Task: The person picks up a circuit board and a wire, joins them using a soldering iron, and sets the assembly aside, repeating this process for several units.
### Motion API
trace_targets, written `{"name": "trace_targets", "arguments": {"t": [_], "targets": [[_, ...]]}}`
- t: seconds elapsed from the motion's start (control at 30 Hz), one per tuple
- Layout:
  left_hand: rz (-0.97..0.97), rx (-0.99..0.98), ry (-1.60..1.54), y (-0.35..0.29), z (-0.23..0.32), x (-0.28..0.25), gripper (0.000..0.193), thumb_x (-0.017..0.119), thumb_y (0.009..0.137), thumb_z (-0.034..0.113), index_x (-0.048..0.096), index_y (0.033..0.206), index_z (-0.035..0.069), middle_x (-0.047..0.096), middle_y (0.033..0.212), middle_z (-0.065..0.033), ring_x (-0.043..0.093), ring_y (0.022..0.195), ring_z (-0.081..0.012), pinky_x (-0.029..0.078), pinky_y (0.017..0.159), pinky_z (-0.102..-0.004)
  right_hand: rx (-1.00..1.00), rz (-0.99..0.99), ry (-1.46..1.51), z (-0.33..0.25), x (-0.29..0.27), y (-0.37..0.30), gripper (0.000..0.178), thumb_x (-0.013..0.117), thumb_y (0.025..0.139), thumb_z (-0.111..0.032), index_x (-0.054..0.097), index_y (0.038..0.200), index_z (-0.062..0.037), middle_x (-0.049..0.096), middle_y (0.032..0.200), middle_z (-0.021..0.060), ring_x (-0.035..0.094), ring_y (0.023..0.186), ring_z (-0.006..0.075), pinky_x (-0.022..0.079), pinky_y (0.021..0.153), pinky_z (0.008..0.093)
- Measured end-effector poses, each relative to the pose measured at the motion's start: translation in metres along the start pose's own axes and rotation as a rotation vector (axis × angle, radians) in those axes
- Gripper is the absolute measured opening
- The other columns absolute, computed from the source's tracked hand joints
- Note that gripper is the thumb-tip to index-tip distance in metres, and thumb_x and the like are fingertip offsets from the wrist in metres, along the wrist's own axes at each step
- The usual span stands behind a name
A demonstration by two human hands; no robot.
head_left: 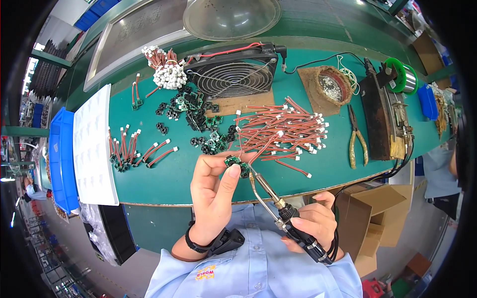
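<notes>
My left hand point(212, 193) is closed, pinching a small green circuit board point(232, 161) between thumb and fingertips. From that board a short red-and-brown cable with a white plug point(268, 145) slants up to the right. Wrapped around the black handle of a soldering iron point(290, 214) is my right hand point(318, 221). The iron's tip, with a thin curved metal tube alongside, reaches the board's right edge; exact contact is too small to tell. Just beyond lies a pile of similar cables point(278, 126), and left of it are loose green-and-black boards point(214, 142).
A black fan point(231, 77) stands at the back beside a bundle of white-plugged cables point(169, 74). Wired boards point(124, 158) lie left, near a white tray point(94, 149). Pliers point(354, 139), a round solder-specked dish point(332, 87) and a soldering station holding a solder spool point(405, 79) are right.
</notes>
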State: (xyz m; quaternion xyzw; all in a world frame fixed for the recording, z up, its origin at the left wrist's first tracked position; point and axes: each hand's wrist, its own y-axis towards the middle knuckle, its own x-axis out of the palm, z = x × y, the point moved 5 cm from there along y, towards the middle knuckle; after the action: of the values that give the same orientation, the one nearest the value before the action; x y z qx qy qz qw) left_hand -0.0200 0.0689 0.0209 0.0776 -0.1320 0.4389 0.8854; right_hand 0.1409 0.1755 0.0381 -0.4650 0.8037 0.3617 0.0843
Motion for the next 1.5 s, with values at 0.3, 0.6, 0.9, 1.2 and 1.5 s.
{"name": "trace_targets", "arguments": {"t": [0.3,0.6,0.9,1.2,1.5], "targets": [[-0.002,0.070,0.099,-0.001,0.004,0.000,0.010,0.049,0.090,0.002,0.040,0.095,0.002,0.057,0.108,-0.0189,0.058,0.103,-0.0252,0.043,0.089,-0.0320,-0.010,-0.031,-0.025,-0.004,-0.005,0.003,0.040,0.077,0.061,-0.024,0.064,0.098,-0.0143,0.058,0.065,-0.0027,0.057,0.061,0.0114,0.032,0.082,0.0327],[-0.024,0.042,0.103,0.000,0.007,-0.003,0.009,0.048,0.091,0.005,0.040,0.096,0.003,0.059,0.105,-0.0180,0.059,0.101,-0.0247,0.043,0.088,-0.0327,-0.017,-0.060,-0.010,-0.006,-0.012,0.002,0.041,0.078,0.062,-0.028,0.063,0.098,-0.0131,0.059,0.067,-0.0017,0.058,0.062,0.0120,0.031,0.083,0.0336],[-0.069,-0.213,-0.284,0.001,0.001,-0.004,0.009,0.049,0.092,0.011,0.044,0.096,0.005,0.061,0.102,-0.0186,0.058,0.100,-0.0241,0.041,0.089,-0.0331,-0.170,0.214,-0.057,0.005,-0.024,-0.029,0.048,0.059,0.078,-0.039,0.048,0.113,-0.0088,0.058,0.061,0.0005,0.053,0.059,0.0139,0.029,0.082,0.0460],[0.122,0.051,-0.173,0.006,0.017,-0.058,0.008,0.049,0.090,0.009,0.048,0.097,0.004,0.061,0.098,-0.0172,0.058,0.096,-0.0233,0.040,0.088,-0.0344,0.310,0.578,-0.007,0.037,-0.016,-0.030,0.036,0.058,0.082,-0.006,0.044,0.115,-0.0046,0.063,0.074,0.0105,0.055,0.067,0.0158,0.043,0.076,0.0368],[0.506,0.006,0.379,-0.021,0.014,-0.178,0.010,0.054,0.089,0.011,0.052,0.095,0.003,0.058,0.084,-0.0067,0.053,0.074,-0.0098,0.041,0.064,-0.0208,0.187,0.139,-0.300,0.049,0.016,0.016,0.034,0.065,0.074,0.005,0.048,0.101,-0.0053,0.065,0.081,0.0093,0.059,0.071,0.0195,0.044,0.069,0.0329]]}}
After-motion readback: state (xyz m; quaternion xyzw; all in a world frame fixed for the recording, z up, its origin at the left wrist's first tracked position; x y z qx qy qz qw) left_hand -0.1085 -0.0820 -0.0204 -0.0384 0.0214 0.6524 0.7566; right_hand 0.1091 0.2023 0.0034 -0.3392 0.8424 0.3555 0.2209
